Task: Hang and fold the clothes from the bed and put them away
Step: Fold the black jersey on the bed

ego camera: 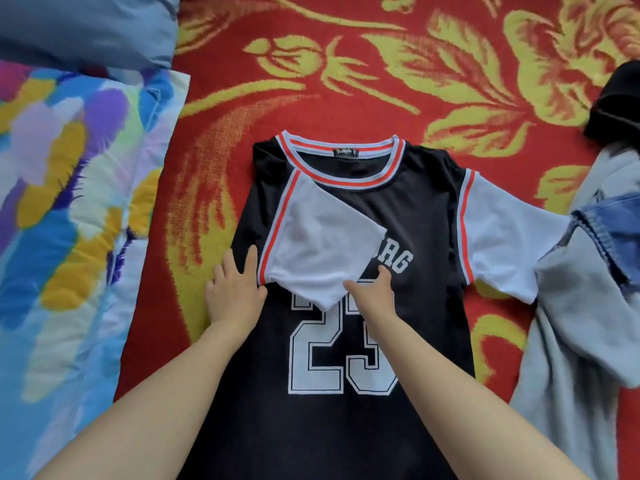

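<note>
Left hand [235, 292]: lying flat, fingers straight, pressing jersey [346, 427] edge
Right hand [372, 289]: resting, fingers extended, on folded sleeve [322, 247]

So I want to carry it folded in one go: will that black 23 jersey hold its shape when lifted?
Probably not. The jersey looks thin and floppy: its white sleeve lies creased flat across the chest, so it would likely sag and unfold. It seems light. Pushed, it may bunch rather than slide on the fuzzy red blanket.
</note>
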Tool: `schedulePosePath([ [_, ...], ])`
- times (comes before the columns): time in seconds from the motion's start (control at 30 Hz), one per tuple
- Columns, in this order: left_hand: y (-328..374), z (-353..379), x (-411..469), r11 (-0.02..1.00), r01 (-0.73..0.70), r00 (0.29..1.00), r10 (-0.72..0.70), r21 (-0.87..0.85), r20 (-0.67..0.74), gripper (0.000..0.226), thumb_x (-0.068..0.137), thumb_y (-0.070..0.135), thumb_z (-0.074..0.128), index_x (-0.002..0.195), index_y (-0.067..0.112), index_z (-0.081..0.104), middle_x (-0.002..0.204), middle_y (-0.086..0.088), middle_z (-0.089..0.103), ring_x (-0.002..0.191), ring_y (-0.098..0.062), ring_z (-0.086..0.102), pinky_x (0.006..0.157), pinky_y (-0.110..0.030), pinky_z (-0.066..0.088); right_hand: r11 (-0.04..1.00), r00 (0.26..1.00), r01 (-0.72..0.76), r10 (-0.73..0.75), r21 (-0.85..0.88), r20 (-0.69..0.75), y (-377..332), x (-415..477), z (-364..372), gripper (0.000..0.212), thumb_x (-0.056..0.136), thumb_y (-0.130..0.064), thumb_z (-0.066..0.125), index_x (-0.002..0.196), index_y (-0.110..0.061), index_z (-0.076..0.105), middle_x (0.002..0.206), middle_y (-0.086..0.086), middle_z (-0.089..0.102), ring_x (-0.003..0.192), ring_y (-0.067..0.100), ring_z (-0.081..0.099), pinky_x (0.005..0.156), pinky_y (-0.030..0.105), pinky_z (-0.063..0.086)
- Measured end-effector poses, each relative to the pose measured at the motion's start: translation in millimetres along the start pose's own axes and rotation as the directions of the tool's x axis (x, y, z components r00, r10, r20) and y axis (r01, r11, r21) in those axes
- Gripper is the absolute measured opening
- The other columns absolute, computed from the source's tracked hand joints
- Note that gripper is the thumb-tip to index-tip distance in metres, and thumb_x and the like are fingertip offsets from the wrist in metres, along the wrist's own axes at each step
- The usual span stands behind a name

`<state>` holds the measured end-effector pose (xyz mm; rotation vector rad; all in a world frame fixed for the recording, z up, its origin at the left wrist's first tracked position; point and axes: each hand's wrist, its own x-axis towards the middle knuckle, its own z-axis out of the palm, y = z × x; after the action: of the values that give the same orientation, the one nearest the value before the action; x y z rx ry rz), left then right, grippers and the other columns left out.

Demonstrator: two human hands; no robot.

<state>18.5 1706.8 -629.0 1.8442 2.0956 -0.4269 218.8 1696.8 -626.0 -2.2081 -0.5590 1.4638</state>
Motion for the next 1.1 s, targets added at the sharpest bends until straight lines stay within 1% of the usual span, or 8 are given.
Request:
schedulePosePath([
  [0.2, -40.7, -1.1, 10.1, 0.951, 0.041, 0.996, -0.063, -0.306, -0.064, 0.047, 0.095, 0.014, 0.041, 0.141, 0.01, 0.039, 0.128, -0.015, 0.054, 0.112, -0.035, 0.051, 0.076, -0.042, 0.041, 0.995, 0.988, 0.075, -0.083, -0.064, -0.133, -28.2, 11.8, 34.4, 0.084, 0.085, -0.021, 0.061, 0.149, -0.023, 0.007, 0.137, 0.012, 0.043, 0.107, 0.03, 0.052, 0.082, 0.031, 0.038],
  [0.33, -70.2, 0.0, 11.9, 0.919, 0.161, 0.971, -0.213, -0.359, -0.112, 0.044, 0.093, 0.009, 0.04, 0.138, 0.011, 0.042, 0.108, -0.025, 0.062, 0.086, -0.045, 0.059, 0.063, -0.04, 0.035, 0.979, 0.984, 0.128, -0.146, -0.157, -0.105, -54.1, 13.4, 67.0, 0.077, 0.086, 0.001, 0.047, 0.148, -0.032, 0.016, 0.142, 0.01, 0.028, 0.076, 0.016, 0.048, 0.074, 0.028, 0.04],
  [0.53, -79.7, 4.9, 9.3, 0.888, 0.199, 0.961, -0.261, -0.414, -0.097, 0.048, 0.092, 0.012, 0.048, 0.14, 0.015, 0.041, 0.126, -0.016, 0.057, 0.099, -0.042, 0.058, 0.067, -0.04, 0.04, 0.85, 0.887, 0.419, -0.458, -0.32, -0.055, -77.3, 26.2, 71.8, 0.063, 0.086, 0.008, 0.035, 0.142, -0.02, 0.035, 0.117, 0.002, 0.035, 0.067, 0.0, 0.039, 0.061, 0.014, 0.03],
  [0.73, -50.1, -2.6, 5.2, 0.973, -0.229, 0.908, 0.199, -0.039, -0.368, 0.067, 0.068, -0.006, 0.049, 0.134, 0.005, 0.045, 0.135, -0.033, 0.044, 0.123, -0.047, 0.04, 0.089, -0.061, 0.041, 0.684, 0.842, 0.453, -0.539, -0.572, 0.023, -69.1, 35.6, 38.7, 0.06, 0.088, -0.002, 0.047, 0.144, -0.017, 0.03, 0.122, 0.007, 0.034, 0.105, 0.025, 0.045, 0.081, 0.03, 0.043],
  [0.83, -14.7, -7.7, 10.5, 0.881, -0.459, 0.842, 0.472, 0.111, -0.262, 0.066, 0.061, 0.01, 0.07, 0.126, 0.01, 0.057, 0.135, -0.026, 0.049, 0.126, -0.042, 0.045, 0.092, -0.06, 0.042, 0.686, 0.798, 0.398, -0.586, -0.609, -0.138, -56.3, 42.3, 2.7, 0.049, 0.09, -0.013, 0.053, 0.138, -0.012, 0.041, 0.128, 0.011, 0.04, 0.116, 0.025, 0.038, 0.09, 0.031, 0.037],
  [0.9, 13.8, -11.7, 10.9, 0.871, -0.484, 0.865, 0.491, 0.085, -0.107, 0.073, 0.059, 0.025, 0.082, 0.127, 0.013, 0.06, 0.139, -0.024, 0.046, 0.127, -0.043, 0.045, 0.094, -0.06, 0.04, 0.8, 0.766, 0.291, -0.523, -0.524, -0.373, -45.7, 48.4, -33.9, 0.039, 0.089, -0.012, 0.052, 0.128, -0.007, 0.049, 0.126, 0.015, 0.046, 0.117, 0.028, 0.039, 0.091, 0.03, 0.033],
  [1.0, 49.2, 2.5, 9.5, 0.879, -0.47, 0.883, 0.467, 0.084, 0.059, 0.067, 0.094, 0.048, 0.041, 0.151, 0.027, 0.012, 0.159, -0.013, -0.001, 0.145, -0.036, 0.0, 0.113, -0.052, 0.011, 0.997, 0.696, 0.062, -0.083, -0.055, -0.713, -26.0, 53.1, -89.2, 0.028, 0.088, -0.013, 0.049, 0.114, -0.001, 0.051, 0.118, 0.018, 0.054, 0.111, 0.033, 0.049, 0.081, 0.031, 0.034],
  [1.1, 73.3, 19.9, 3.5, 0.901, -0.429, 0.895, 0.416, 0.056, 0.164, 0.066, 0.095, 0.058, 0.021, 0.15, 0.033, -0.007, 0.158, -0.006, -0.016, 0.143, -0.031, -0.016, 0.113, -0.051, 0.002, 0.869, 0.666, -0.118, 0.428, 0.48, -0.611, -7.4, 55.4, -120.3, 0.04, 0.091, -0.024, 0.053, 0.121, 0.001, 0.05, 0.102, 0.012, 0.055, 0.089, 0.029, 0.056, 0.071, 0.036, 0.043],
])
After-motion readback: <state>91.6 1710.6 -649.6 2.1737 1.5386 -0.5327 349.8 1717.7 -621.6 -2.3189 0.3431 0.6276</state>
